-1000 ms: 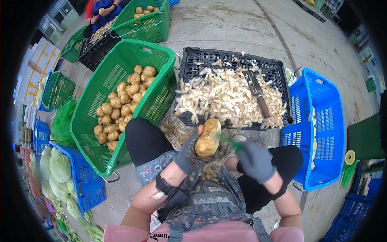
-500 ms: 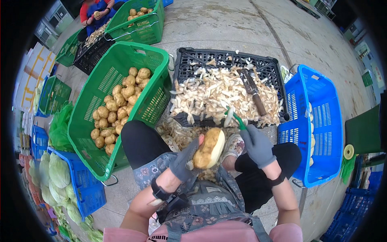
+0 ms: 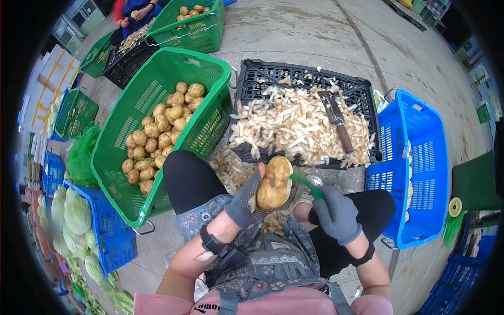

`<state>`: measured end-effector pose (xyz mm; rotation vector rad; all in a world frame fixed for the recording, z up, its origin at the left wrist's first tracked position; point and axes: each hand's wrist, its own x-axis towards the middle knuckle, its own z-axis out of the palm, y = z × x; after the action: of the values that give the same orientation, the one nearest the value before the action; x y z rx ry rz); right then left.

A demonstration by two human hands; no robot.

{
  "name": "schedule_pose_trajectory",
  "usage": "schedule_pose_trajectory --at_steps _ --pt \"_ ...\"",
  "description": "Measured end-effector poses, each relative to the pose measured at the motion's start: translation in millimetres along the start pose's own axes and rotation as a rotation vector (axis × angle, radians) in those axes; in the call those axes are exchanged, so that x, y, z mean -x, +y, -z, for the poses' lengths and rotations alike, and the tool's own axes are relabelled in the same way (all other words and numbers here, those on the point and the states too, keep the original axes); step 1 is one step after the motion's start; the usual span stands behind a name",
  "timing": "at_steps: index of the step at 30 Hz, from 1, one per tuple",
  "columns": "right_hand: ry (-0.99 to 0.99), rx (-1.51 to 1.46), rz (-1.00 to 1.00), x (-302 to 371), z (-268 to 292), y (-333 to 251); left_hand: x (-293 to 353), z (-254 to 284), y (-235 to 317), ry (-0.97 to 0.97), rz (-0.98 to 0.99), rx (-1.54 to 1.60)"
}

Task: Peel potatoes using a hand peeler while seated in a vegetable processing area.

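A large, partly peeled potato (image 3: pixel 274 186) is held upright in my gloved left hand (image 3: pixel 243 202), above my lap. Brown skin faces up, with a pale peeled strip along its right edge. In my gloved right hand (image 3: pixel 337 214) is a green-handled peeler (image 3: pixel 308 185), its front end at the potato's right side and slightly blurred. Beyond my hands, a black plastic crate (image 3: pixel 299 71), turned bottom up or shallow, carries a heap of peelings (image 3: pixel 289 123). A dark-bladed knife with a brown handle (image 3: pixel 338 126) lies across that heap.
To the left stands a green basket (image 3: pixel 113 152) of unpeeled potatoes (image 3: pixel 163 126). A blue basket (image 3: pixel 425 173) at right has pale potatoes along its near side. Cabbages (image 3: pixel 79 226) fill a blue crate (image 3: pixel 113 236) at lower left. Another person (image 3: pixel 139 10) works at the upper left.
The potato has turned so more brown skin faces up. My right hand has come down slightly with the peeler, and the peel strip at its blade is no longer visible.
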<state>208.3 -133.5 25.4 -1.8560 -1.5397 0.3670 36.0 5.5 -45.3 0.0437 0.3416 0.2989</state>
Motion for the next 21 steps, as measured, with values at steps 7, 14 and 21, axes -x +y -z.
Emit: schedule_pose_trajectory --at_steps 7,14,21 --pt "-0.067 0.131 0.074 6.3 -23.7 13.6 8.0 -27.1 -6.5 0.254 -0.064 -0.143" --pt "-0.204 0.1 0.045 -7.0 -3.1 -2.2 5.1 -9.2 -2.6 0.078 0.038 -0.004" --pt "-0.127 0.022 0.038 -10.3 1.1 5.6 21.2 -34.2 -7.3 0.173 0.045 -0.397"
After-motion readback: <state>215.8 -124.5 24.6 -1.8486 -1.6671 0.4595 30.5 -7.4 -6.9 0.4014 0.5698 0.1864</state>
